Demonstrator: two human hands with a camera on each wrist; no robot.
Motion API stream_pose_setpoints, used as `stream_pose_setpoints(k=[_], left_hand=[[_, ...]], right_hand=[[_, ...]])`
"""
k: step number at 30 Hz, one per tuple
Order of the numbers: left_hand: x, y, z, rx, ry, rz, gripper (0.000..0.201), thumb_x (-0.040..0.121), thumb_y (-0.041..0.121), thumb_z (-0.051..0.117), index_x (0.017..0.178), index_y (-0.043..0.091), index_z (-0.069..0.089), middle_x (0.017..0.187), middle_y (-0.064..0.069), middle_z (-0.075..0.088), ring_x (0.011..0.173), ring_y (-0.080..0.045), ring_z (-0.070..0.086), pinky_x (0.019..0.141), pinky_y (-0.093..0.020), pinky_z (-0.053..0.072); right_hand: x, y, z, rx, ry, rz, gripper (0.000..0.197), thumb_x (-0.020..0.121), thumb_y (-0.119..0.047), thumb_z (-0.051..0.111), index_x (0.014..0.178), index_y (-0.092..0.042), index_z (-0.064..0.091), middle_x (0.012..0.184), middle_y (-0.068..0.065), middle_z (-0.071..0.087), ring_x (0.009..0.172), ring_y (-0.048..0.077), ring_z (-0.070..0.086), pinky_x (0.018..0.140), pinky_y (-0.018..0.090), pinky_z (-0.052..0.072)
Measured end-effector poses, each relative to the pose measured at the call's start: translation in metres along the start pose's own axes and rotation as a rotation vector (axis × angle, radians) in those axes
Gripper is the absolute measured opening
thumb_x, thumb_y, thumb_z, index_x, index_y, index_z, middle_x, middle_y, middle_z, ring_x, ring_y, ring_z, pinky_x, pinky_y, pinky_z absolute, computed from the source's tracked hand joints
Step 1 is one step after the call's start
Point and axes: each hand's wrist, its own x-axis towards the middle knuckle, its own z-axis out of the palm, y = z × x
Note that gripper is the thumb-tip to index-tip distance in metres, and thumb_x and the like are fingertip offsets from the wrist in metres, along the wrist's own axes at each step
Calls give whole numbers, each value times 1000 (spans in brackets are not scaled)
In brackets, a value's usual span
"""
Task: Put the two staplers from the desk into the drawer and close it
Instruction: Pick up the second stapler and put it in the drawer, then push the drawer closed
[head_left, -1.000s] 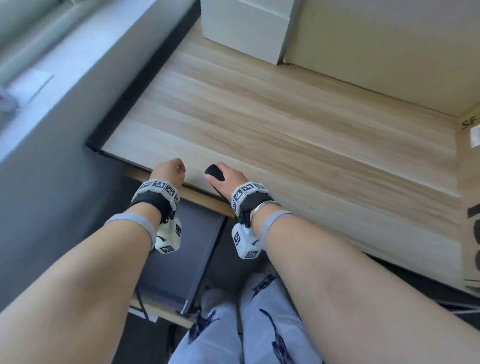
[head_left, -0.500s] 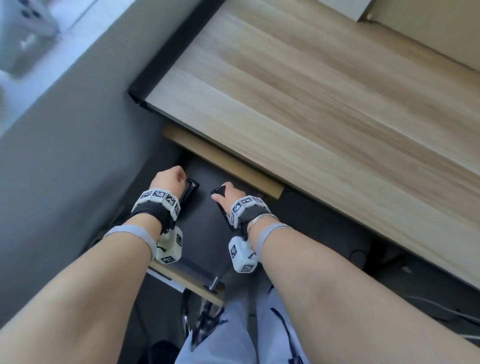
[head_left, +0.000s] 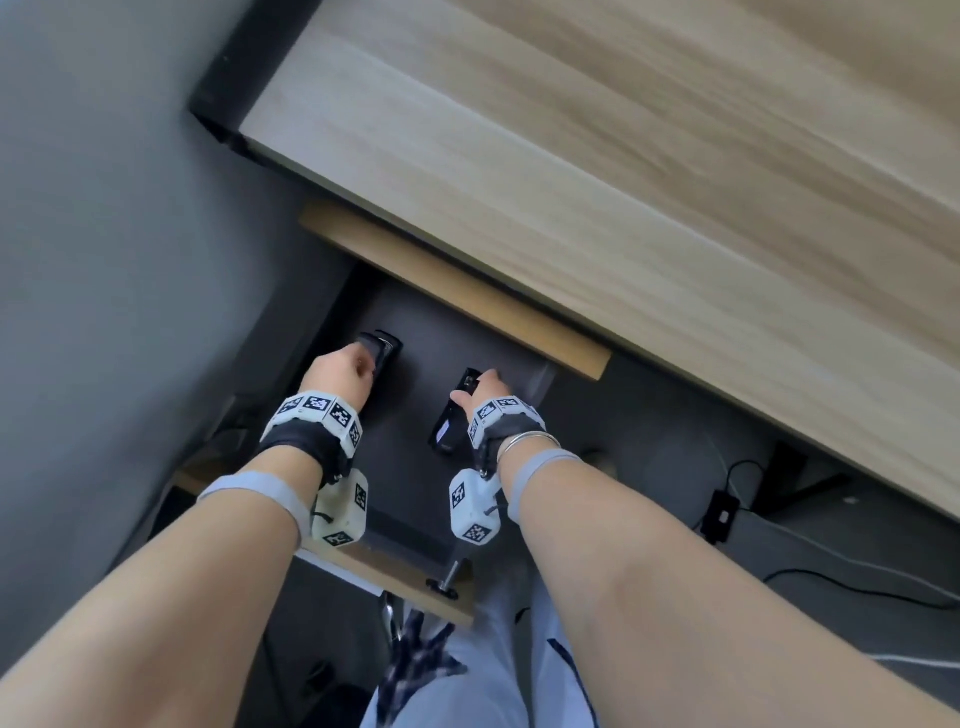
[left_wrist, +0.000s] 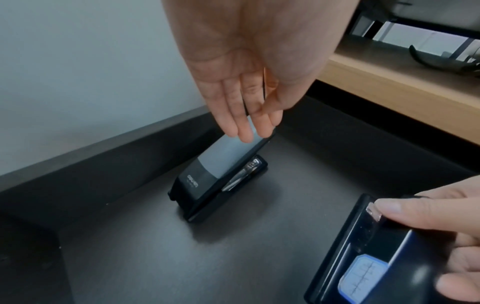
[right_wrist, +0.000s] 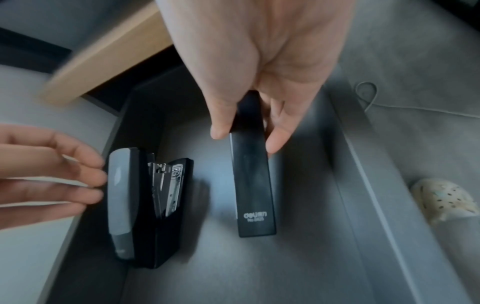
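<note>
Open drawer (head_left: 410, 332) under tabletop (head_left: 597, 171). Left hand (left_wrist: 241, 82), fingers straight, touches grey-topped stapler (left_wrist: 221, 170) (mouth gaping). Right hand (right_wrist: 262, 67) pinches black stapler (right_wrist: 253, 181).

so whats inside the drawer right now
Two staplers sit in the drawer: a grey-topped stapler by the left hand, and a black stapler in the right hand grip. The part under the desk is hidden.
</note>
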Motion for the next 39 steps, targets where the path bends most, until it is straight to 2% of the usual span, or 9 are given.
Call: stream_pose_setpoints(k=[10, 19, 23, 25, 28, 32, 34, 37, 39], left_hand=[[16, -6, 19, -29, -27, -27, 21, 84, 6, 48, 94, 13, 65, 95, -20, 70, 86, -37, 65, 74, -36, 52], [16, -10, 22, -44, -14, -25, 23, 82, 4, 47, 91, 13, 66, 94, -19, 72, 85, -37, 66, 74, -36, 52], [7, -3, 14, -68, -8, -28, 23, 83, 5, 46, 92, 12, 66, 94, -18, 71, 84, -36, 66, 69, -33, 50], [0, 3, 5, -73, 5, -31, 23, 84, 6, 47, 92, 13, 66, 94, -19, 70, 86, -36, 65, 71, -33, 50], [-12, 10, -10, -80, 28, -20, 24, 83, 6, 44, 91, 14, 65, 93, -19, 70, 87, -37, 65, 76, -36, 53], [-31, 18, -32, -109, 53, -44, 25, 84, 8, 42, 92, 12, 65, 93, -19, 69, 87, -37, 65, 75, -36, 53], [-41, 21, -41, -126, 64, -55, 22, 84, 9, 44, 92, 12, 65, 96, -19, 69, 90, -37, 64, 77, -35, 52], [-52, 21, -55, -150, 77, -70, 22, 83, 8, 45, 92, 13, 65, 100, -18, 69, 94, -36, 63, 81, -34, 50], [-58, 17, -62, -165, 95, -89, 21, 83, 7, 45, 87, 16, 64, 100, -17, 69, 91, -34, 63, 79, -33, 50]], right_hand=[[27, 0, 13, 61, 0, 104, 58, 92, -32, 60, 136, -5, 32, 134, 15, 55, 124, 31, 55, 96, 38, 46], [26, 7, 16, -1, 59, 18, 51, 92, -26, 59, 134, -6, 37, 132, 17, 55, 122, 33, 56, 95, 37, 47], [10, 5, 4, -85, 144, -65, 44, 95, -22, 53, 133, -5, 41, 136, 17, 48, 123, 33, 54, 94, 35, 46], [-2, 0, -5, -137, 168, -111, 40, 96, -20, 49, 133, -4, 44, 139, 17, 44, 122, 33, 54, 95, 35, 46], [-24, -12, -19, -219, 142, -229, 36, 96, -17, 46, 129, -4, 52, 135, 18, 51, 123, 34, 52, 98, 36, 44], [-63, -29, -42, -340, 139, -427, 30, 93, -10, 41, 117, -14, 60, 125, 10, 58, 113, 29, 58, 88, 31, 46], [-85, -38, -58, -366, 152, -565, 31, 92, -9, 42, 111, -16, 65, 121, 8, 60, 111, 27, 59, 88, 29, 45], [-114, -46, -89, -363, 237, -717, 32, 90, -7, 42, 105, -16, 69, 116, 6, 66, 107, 26, 60, 87, 28, 45], [-125, -47, -112, -332, 325, -762, 33, 89, -5, 42, 101, -15, 70, 113, 6, 69, 106, 26, 62, 89, 30, 47]])
